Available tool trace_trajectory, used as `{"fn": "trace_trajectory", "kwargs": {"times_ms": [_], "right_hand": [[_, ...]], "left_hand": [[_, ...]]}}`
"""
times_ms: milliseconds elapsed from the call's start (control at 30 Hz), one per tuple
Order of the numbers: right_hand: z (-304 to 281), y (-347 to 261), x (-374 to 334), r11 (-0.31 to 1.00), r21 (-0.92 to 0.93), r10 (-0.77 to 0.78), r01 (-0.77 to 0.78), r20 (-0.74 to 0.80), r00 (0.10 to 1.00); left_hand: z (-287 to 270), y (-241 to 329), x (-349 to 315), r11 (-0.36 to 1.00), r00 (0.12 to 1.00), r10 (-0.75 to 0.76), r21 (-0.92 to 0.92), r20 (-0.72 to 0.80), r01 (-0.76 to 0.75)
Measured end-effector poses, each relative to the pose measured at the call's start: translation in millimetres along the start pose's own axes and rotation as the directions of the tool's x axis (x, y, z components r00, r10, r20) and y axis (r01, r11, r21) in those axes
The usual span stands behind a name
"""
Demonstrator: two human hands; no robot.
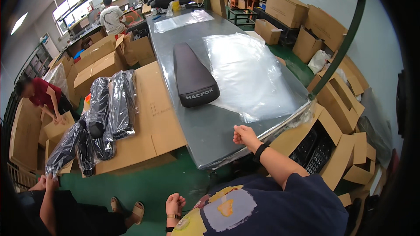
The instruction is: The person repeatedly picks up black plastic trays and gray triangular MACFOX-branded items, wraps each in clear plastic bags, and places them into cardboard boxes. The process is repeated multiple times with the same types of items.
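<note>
A long black padded seat (192,74), wide at its near end and printed there with pale lettering, lies on the grey tabletop (175,124). To its right spreads a stack of clear plastic bags (249,76). My right hand (246,135), a black band on its wrist, hovers by the table's near edge, just short of the bags. Its fingers are curled closed with nothing visible in them. Low beside my body is my left hand (175,204), loosely closed and seemingly empty, away from the table.
Plastic-wrapped black seats (122,105) lie on flattened cardboard (153,109) at the left, where a co-worker's hands (49,182) grip one wrapping. Another person (50,96) bends over a carton. Open cartons (315,142) and a green post (345,52) flank the right side.
</note>
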State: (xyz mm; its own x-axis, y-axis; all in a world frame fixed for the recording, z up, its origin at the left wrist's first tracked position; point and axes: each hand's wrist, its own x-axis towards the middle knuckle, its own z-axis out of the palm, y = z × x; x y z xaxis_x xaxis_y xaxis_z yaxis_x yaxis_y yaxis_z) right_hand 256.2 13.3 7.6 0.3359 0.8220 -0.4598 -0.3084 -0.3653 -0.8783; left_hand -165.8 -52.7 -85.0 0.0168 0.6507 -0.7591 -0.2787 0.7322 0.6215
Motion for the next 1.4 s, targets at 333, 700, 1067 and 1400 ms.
{"fn": "trace_trajectory", "kwargs": {"times_ms": [333,700,1067,1400], "right_hand": [[77,-49,76,0.887,0.456,0.001,-0.071,0.151,0.989],[95,-68,84,0.83,0.558,-0.177,0.019,0.231,0.957],[89,-102,-12,0.957,0.267,-0.203,0.115,0.329,0.922],[129,-160,-137,0.837,-0.039,-0.456,0.545,0.501,0.735]], "left_hand": [[-9,-7,-7,0.999,0.998,0.013,-0.044,-0.064,-0.015],[1,-24,-8,0.993,0.994,0.01,-0.114,-0.105,-0.022],[72,48,34,0.53,0.762,0.629,0.63,0.157,-0.568],[214,167,29,0.819,0.561,0.487,-0.573,0.67,-0.027]]}}
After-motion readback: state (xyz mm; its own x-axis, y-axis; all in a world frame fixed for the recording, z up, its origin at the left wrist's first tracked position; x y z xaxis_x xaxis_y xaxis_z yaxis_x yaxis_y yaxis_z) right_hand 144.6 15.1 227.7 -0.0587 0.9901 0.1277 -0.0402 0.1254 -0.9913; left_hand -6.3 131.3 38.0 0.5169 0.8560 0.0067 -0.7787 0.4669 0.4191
